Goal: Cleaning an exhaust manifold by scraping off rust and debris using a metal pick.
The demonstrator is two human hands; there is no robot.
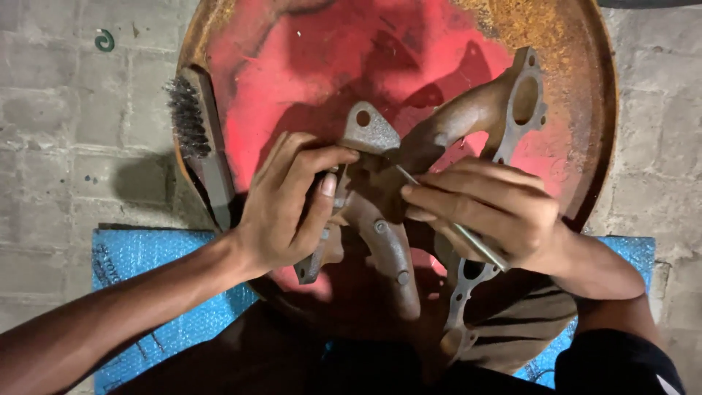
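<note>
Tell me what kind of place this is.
Likely a makeshift repair spot on the ground: a rusty manifold lies on a red drum lid, a wire brush rests at its edge, and bare concrete blocks surround it.

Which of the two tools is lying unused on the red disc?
The wire brush, at the left edge of the rusty red disc. The thin metal rod is held in the right hand.

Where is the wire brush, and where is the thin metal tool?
wire brush (pixel 189 117), head view, on its dark bristles.
thin metal tool (pixel 479 245), head view, on the shaft sticking out past the right hand.
</note>
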